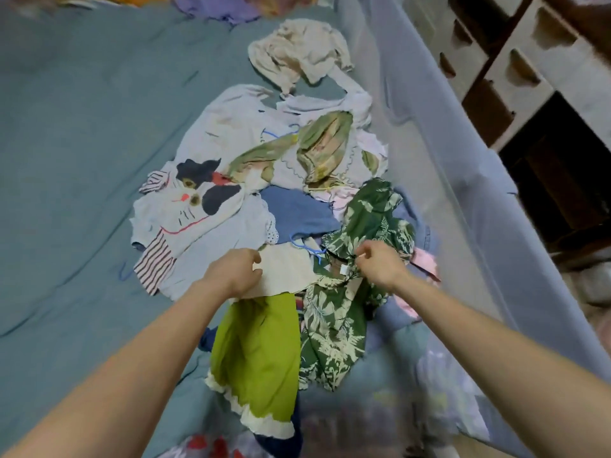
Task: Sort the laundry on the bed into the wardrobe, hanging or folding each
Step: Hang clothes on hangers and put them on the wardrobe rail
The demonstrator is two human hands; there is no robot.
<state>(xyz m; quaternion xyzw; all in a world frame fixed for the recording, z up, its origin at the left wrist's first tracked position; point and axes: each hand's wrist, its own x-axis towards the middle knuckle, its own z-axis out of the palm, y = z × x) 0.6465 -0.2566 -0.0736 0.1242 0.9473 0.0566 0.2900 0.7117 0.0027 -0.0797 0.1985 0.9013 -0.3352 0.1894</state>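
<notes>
Both hands are in the laundry pile at frame centre. The left hand (236, 272) grips a cream-and-lime garment (258, 352), its long axis running down toward the lower edge. The right hand (380, 262) pinches the green leaf-print garment (334, 328) near its collar, which also trails downward on the teal bed (66, 160).

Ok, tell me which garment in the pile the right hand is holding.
The dark green leaf-print garment. The right hand pinches it near its collar, while the left hand grips the cream and lime garment beside it.
</notes>
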